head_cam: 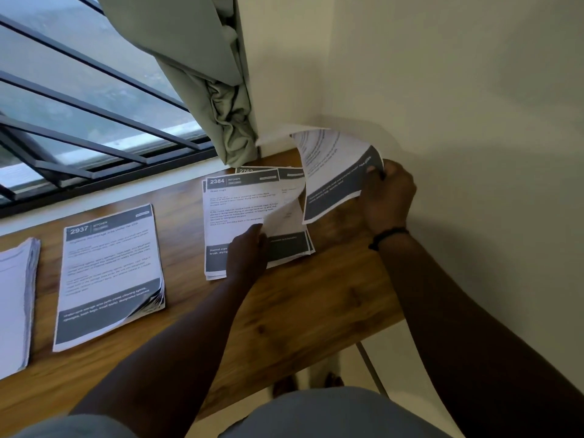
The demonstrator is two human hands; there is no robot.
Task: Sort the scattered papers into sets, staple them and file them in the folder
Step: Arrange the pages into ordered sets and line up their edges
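A small pile of printed sheets headed 2384 (235, 203) lies on the wooden table (309, 298) near the wall. My left hand (248, 252) pinches the lower right corner of its top sheet and curls it upward. My right hand (387, 197) grips a loose sheet (335, 172) by its edge, lifted off the table and bent toward the wall. A thicker stack headed 2937 (110, 273) lies to the left, its lower right corner fanned up. A third stack (15, 305) sits at the far left edge.
A barred window (88, 99) runs behind the table, with a bunched grey-green curtain (227, 99) at its right end. A plain wall (458, 105) closes the right side. The table's right end stops just beyond my right arm. No stapler or folder is in view.
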